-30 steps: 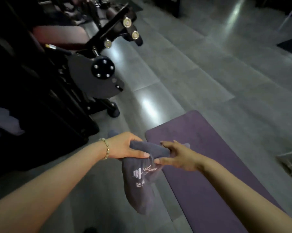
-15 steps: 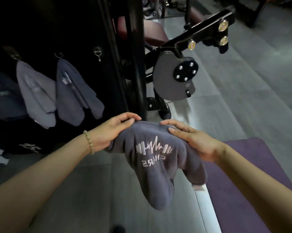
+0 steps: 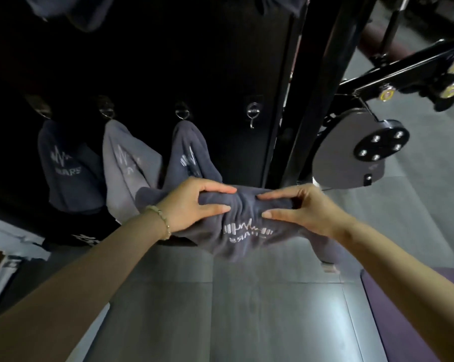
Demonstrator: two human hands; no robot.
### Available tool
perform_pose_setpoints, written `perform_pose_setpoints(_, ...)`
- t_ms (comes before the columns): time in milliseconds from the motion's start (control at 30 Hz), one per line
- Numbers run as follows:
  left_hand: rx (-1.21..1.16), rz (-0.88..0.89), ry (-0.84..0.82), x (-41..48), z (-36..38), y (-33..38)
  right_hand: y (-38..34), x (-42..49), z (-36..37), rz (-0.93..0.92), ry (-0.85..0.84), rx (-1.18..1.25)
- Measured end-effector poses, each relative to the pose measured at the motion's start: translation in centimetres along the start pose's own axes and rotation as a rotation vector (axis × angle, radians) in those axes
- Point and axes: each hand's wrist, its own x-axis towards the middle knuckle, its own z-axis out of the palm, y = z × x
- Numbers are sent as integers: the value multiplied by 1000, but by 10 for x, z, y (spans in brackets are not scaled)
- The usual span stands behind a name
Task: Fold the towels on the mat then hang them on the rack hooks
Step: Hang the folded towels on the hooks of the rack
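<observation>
Held towel (image 3: 246,231): dark grey cloth, bunched and creased, with a white waveform logo and lettering on the face turned to the camera. It is carried in the air in front of the rack (image 3: 168,61) and above the floor (image 3: 220,309); its lower end hangs free, with a small pale label at the lower right corner. Left hand (image 3: 194,205): grips the towel's upper left part, fingers curled into the folds, a beaded bracelet (image 3: 164,221) on the wrist. Right hand (image 3: 299,207): pinches the upper right part, its fingertips facing those of the left hand, near but apart, with gathered cloth between them. Rack: dark panel behind the towel, carrying a row of metal hooks. Free hook (image 3: 253,113): rightmost of the row, above the held towel. Right hung towel (image 3: 189,158): dark grey, on the next hook to the left; its lower end is overlapped in view by the held towel and the left hand, contact not discernible. Middle hung towel (image 3: 126,165): paler grey, logo faint. Left hung towel (image 3: 66,165): dark, logo and lettering legible in part. Further dark cloth (image 3: 71,11) hangs at the top edge, cut off by the frame. Black upright post (image 3: 320,87): just right of the rack. Gym machine: a grey plate (image 3: 346,158) with a black bolted hub, and a black arm (image 3: 403,71) with brass-coloured rollers. Floor: grey glossy tiles. Mat (image 3: 416,309): purple, on the floor at the lower right, partly under the right forearm.
</observation>
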Motion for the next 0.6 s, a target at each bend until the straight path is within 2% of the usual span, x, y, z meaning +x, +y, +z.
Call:
perform_pose_setpoints(100, 51, 100, 134, 28, -17, 0, -10, 30, -8, -151, 171, -113)
perform_pose_setpoints(233, 154, 236, 237, 69, -31, 10, -17, 61, -29, -250, 434, -324)
perform_pose_setpoints(400, 298, 244, 325, 113, -27, 3, -6, 101, -38, -217, 586, -380)
perform_pose_setpoints(500, 245, 212, 402, 123, -20, -6, 7, 122, -35, -163, 623, -306)
perform_pose_setpoints(533, 280, 215, 431, 124, -17, -9, 12, 125, -33, -144, 636, -292)
perform_pose_setpoints(600, 520, 222, 497, 125, -10, -21, 20, 126, -27, -125, 660, -297)
